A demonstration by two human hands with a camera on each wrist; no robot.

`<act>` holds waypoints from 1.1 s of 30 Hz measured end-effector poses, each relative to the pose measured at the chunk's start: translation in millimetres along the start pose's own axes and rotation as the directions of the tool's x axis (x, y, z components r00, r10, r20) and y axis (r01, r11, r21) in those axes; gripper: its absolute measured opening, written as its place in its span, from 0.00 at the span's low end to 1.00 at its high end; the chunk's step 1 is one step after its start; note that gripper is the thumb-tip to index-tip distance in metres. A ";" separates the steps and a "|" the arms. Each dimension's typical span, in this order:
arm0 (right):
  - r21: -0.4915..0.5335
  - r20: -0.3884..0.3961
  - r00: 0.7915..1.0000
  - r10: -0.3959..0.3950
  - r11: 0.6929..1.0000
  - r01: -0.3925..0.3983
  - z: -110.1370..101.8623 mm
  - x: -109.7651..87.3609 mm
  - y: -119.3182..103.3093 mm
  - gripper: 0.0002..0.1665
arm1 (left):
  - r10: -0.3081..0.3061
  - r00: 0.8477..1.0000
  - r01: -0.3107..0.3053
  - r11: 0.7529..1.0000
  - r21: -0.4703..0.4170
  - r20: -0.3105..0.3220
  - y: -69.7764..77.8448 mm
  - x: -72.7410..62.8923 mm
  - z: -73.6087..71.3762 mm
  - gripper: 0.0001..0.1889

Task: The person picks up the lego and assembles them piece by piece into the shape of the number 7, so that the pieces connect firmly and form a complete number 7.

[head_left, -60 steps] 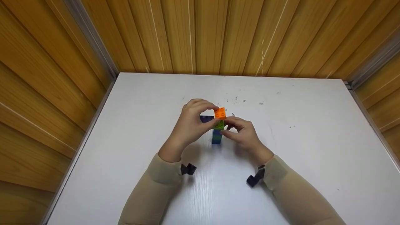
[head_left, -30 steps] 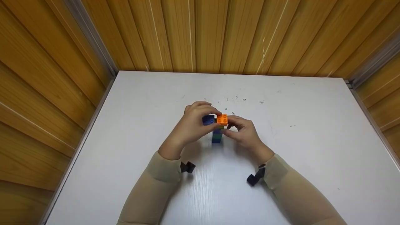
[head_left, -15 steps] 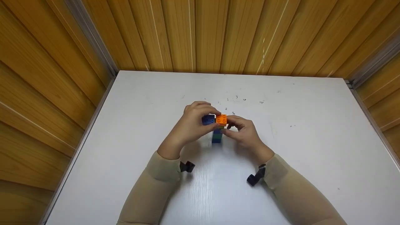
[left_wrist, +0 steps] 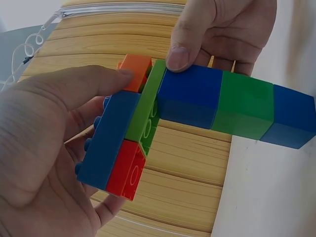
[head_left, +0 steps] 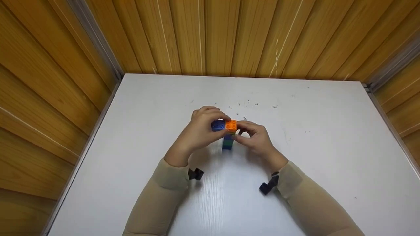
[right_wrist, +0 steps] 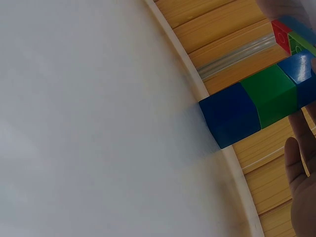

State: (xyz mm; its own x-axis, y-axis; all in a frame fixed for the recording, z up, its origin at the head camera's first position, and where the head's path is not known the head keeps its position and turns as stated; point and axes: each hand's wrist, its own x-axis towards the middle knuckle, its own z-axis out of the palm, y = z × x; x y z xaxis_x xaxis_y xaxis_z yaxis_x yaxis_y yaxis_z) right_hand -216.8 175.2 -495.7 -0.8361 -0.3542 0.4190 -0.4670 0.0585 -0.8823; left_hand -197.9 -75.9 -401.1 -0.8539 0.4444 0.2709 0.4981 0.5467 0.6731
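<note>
My left hand point(head_left: 200, 129) pinches an orange brick point(head_left: 231, 126) between thumb and fingers at the top of a block structure. Beside the orange brick lies a long blue brick point(left_wrist: 109, 140), both above a lime green brick point(left_wrist: 147, 106). A red brick point(left_wrist: 126, 170) sits under the blue one's outer end. Below the lime brick stands a column of a blue block point(left_wrist: 190, 96), a green block point(left_wrist: 244, 104) and another blue block point(left_wrist: 291, 117). My right hand point(head_left: 257, 137) grips the column's upper part, its thumb at the upper blue block. Palm and fingers partly hide the long blue brick.
The column's foot stands on a white table point(head_left: 157, 108), which has small dark marks point(head_left: 248, 102) behind the hands. Wood-look panels point(head_left: 216, 36) rise around the table's back and sides. Black wrist mounts point(head_left: 267, 186) hang inside both sleeves.
The orange brick has come down onto the lime brick and shifted left against the long blue brick, carried by my left hand. My right hand has kept its hold in nearly the same place.
</note>
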 end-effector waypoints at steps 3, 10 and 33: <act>0.011 -0.003 1.000 -0.012 1.000 0.012 0.2 0.1 0.9 0.24 | 0.007 1.000 -0.007 1.000 0.000 -0.001 -0.7 0.6 0.5 0.16; 0.022 0.003 1.000 -0.012 1.000 0.012 3.2 0.9 1.0 0.24 | 0.005 1.000 -0.005 0.999 -0.032 -0.002 -2.9 0.2 0.2 0.15; 0.174 -0.091 0.995 0.043 0.984 -0.027 19.6 -3.1 -11.5 0.26 | -0.046 0.999 0.049 0.994 -0.102 0.029 -3.7 1.7 0.4 0.17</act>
State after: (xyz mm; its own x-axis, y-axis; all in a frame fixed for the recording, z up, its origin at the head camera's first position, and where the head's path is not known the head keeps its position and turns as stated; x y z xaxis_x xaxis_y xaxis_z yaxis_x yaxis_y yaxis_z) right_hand -203.1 157.4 -491.1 -0.8782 -0.2649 0.3982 -0.3871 -0.0953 -0.9171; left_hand -201.1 -76.9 -403.4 -0.8712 0.4388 0.2199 0.4380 0.4927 0.7519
